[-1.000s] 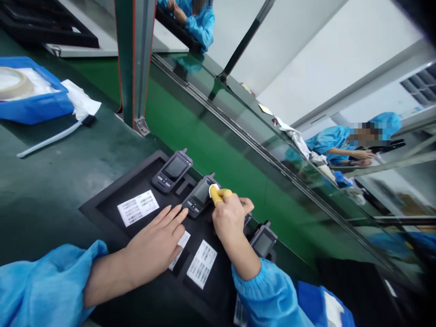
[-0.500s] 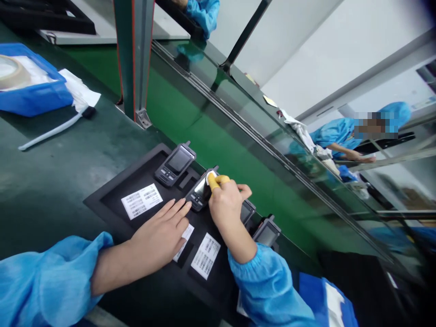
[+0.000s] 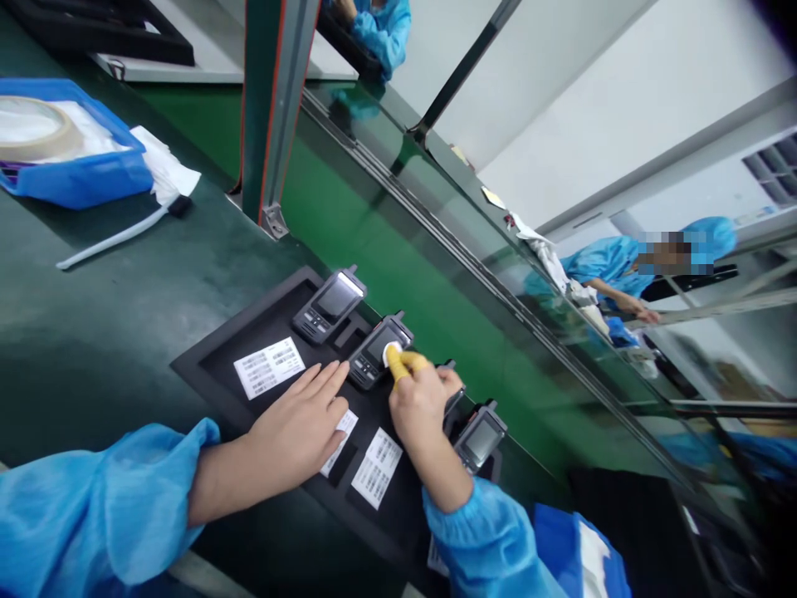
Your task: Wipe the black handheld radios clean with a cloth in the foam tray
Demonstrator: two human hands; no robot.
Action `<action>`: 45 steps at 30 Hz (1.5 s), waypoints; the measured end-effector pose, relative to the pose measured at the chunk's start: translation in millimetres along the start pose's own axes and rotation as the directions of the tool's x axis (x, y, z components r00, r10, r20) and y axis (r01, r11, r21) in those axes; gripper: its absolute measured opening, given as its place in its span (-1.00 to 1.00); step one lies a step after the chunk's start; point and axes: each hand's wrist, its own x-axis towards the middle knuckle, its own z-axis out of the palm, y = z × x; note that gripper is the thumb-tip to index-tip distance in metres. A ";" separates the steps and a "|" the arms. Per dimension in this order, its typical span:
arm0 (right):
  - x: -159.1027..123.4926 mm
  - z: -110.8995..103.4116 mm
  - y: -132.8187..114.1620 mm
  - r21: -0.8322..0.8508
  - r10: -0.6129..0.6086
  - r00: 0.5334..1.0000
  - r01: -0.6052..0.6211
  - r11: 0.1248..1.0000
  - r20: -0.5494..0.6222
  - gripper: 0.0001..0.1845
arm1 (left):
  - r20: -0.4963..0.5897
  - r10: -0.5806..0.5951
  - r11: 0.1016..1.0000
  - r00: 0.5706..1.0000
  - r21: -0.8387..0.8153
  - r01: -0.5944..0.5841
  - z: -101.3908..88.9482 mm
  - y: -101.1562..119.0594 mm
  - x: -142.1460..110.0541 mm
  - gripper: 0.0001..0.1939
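Several handheld radios with screens and stubby antennas sit in a black foam tray [image 3: 193, 363]. My right hand [image 3: 420, 403], with yellow finger covers, pinches a small white wiping pad [image 3: 389, 352] against the right side of the screen on the second radio [image 3: 371, 365]. Flat and with fingers stretched out, my left hand [image 3: 299, 432] rests on the tray, fingertips at that radio's lower edge. To its left lies the first radio [image 3: 330, 304]. A third radio [image 3: 453, 400] is mostly hidden behind my right hand; another radio [image 3: 481, 436] is further right.
White barcode labels [image 3: 269, 367] lie in the tray. At left are a blue bin [image 3: 87, 178] with a tape roll, white cloths [image 3: 165, 166] and a brush [image 3: 118, 241]. A metal post [image 3: 274, 124] and glass barrier stand behind. Co-workers in blue [image 3: 607, 262] are beyond.
My right hand has slid the white pad from the top of the second radio's screen down towards its lower right side. My left hand stays on the tray. The view has shifted slightly.
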 end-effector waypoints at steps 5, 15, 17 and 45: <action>-15.7 -23.3 -34.8 0.198 -0.117 0.993 0.114 0.974 0.002 -0.62 | 0.002 -0.006 0.999 1.000 -0.034 0.007 4.0 2.9 -1.6 -0.74; 100.9 14.0 -42.3 0.065 -0.136 0.991 0.135 0.989 0.018 -0.69 | -0.053 -0.096 0.993 0.994 0.066 0.099 -22.1 -35.9 -18.1 -0.79; 96.3 24.0 -50.2 0.060 -0.137 0.990 0.135 0.989 0.024 -0.68 | -0.032 -0.105 0.993 0.994 0.060 0.106 -21.6 -42.5 -18.6 -0.76; 76.6 20.1 -76.6 0.138 -0.318 0.945 0.306 0.942 0.071 -0.71 | -0.058 -0.118 0.993 0.991 -0.028 0.116 -15.3 -42.0 -18.4 -0.68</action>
